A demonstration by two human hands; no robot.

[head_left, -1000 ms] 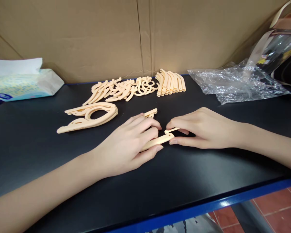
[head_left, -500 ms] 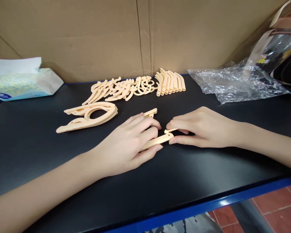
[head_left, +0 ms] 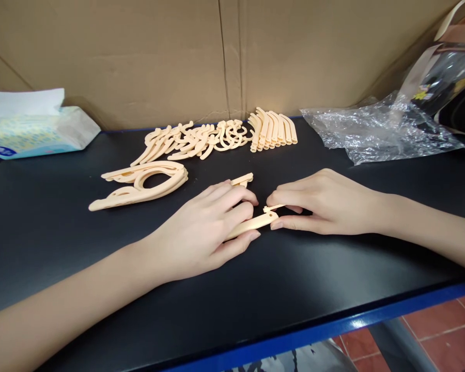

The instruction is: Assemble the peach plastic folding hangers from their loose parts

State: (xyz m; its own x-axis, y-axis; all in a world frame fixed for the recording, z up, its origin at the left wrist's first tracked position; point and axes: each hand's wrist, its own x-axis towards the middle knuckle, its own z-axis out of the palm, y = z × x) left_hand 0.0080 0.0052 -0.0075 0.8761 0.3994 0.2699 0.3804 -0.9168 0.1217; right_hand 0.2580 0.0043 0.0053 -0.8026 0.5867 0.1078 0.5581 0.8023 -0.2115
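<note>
My left hand lies on the black table with its fingers closed over a peach plastic hanger arm, whose end sticks out to the right. My right hand pinches a small peach plastic piece at that end, so the two parts meet between my fingertips. Another short peach piece pokes out behind my left fingers.
A stack of assembled peach hangers lies left of my hands. Rows of loose hooks and curved arms sit at the back. There is a tissue pack far left, a crumpled clear plastic bag right, and a cardboard wall behind.
</note>
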